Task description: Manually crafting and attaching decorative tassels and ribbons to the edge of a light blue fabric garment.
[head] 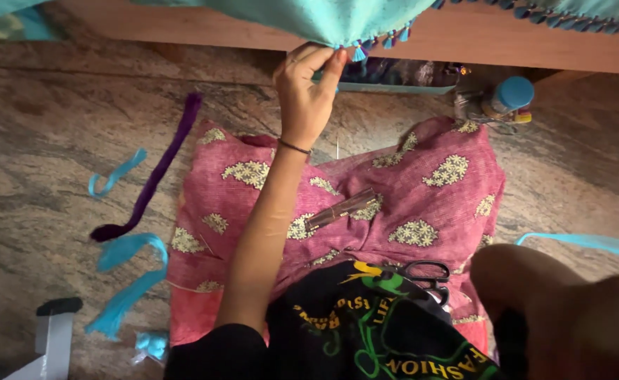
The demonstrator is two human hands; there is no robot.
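Observation:
My left hand (308, 91) reaches up from the lower left and pinches the tasselled edge of a teal fabric (338, 17) that hangs from a wooden ledge (507, 42). Thumb and fingers close on the hem beside a small teal tassel (359, 52). A thin dark band circles the wrist. Below the arm lies a pink cushion (436, 190) with gold flower motifs; a small clear tube (341, 209) rests on it. My right hand is out of sight; only a brown rounded limb (542, 295) shows at the lower right.
Black-handled scissors (429, 271) lie on a black printed cloth (380, 331). A purple thread bundle (156, 172) and teal thread bundles (130, 274) (591, 243) lie on the stone floor. A blue-capped bottle (510, 95) stands under the ledge. A white object (52, 336) sits lower left.

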